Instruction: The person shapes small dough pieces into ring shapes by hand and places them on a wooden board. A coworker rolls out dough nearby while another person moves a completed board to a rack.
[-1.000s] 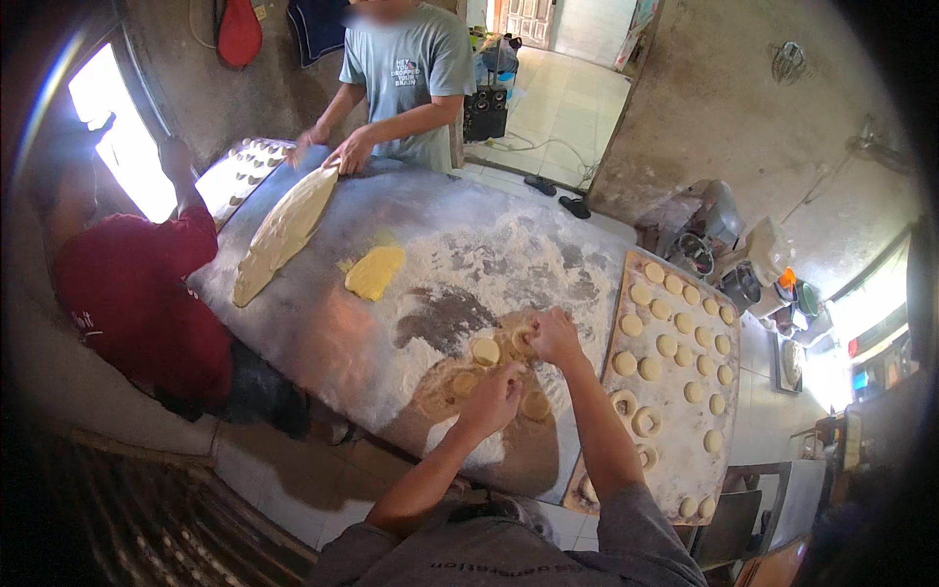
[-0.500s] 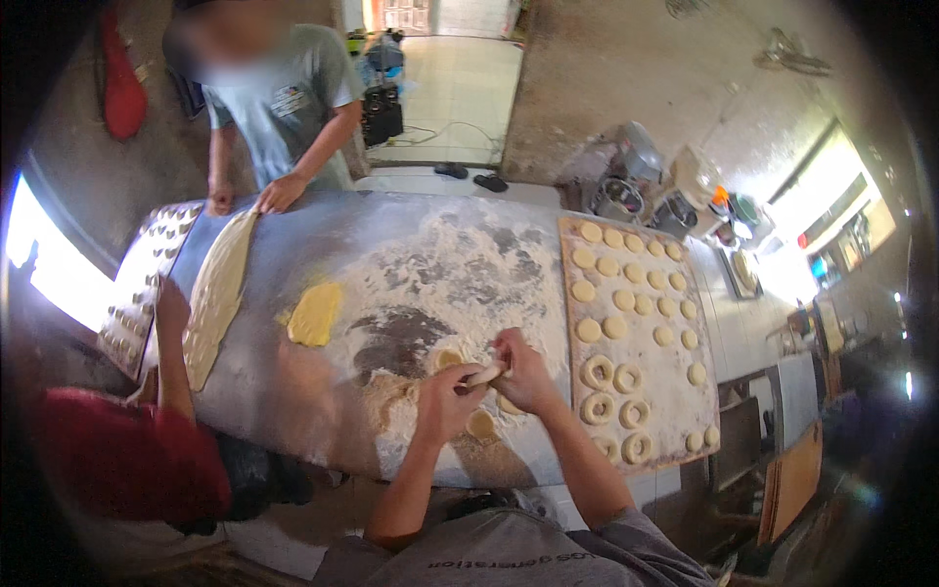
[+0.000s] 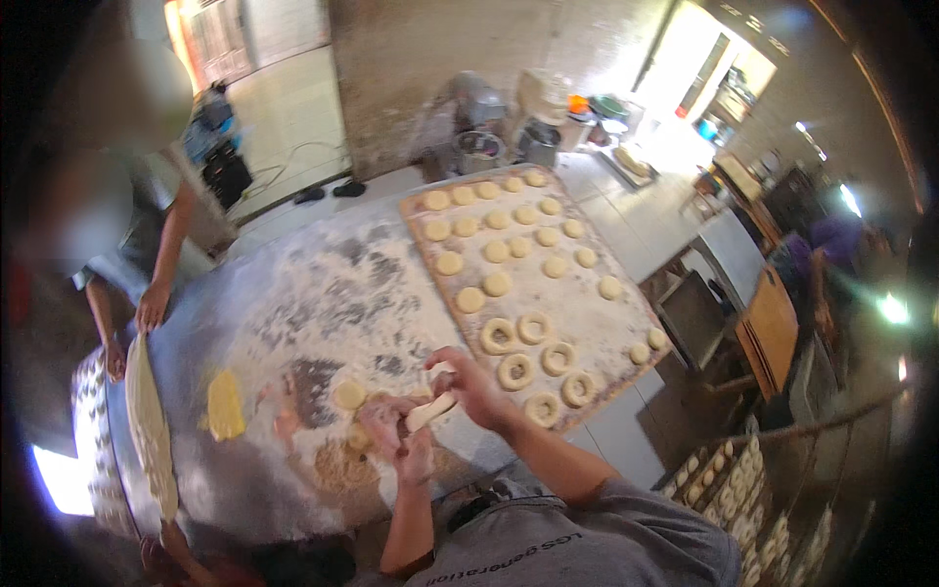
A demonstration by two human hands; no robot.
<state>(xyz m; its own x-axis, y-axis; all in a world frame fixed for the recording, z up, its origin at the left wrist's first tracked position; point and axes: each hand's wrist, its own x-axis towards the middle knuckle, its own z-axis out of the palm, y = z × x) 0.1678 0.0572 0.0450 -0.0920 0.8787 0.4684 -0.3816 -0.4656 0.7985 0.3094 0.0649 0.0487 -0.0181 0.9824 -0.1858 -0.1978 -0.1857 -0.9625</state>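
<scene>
A: Where is the dough piece (image 3: 431, 412)?
B: Clamped in your left hand (image 3: 396, 428), one end toward your right hand (image 3: 462, 384).
A: And the right hand's state?
B: Thumb and fingers apart beside the dough piece, contact indeterminable; to that hand's right, a board (image 3: 589, 324) bearing dough rings (image 3: 502, 374).

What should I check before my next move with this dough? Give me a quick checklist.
1. Left hand holding the dough piece: ok.
2. Right hand touching that piece: cannot tell.
3. Hole through the piece: cannot tell, it appears edge-on.
4. Piece on the board: not ok, it's in your left hand.
5. Dough rings on the board: ok, six visible.
6. Yellow lump apart from your hands: ok.
</scene>
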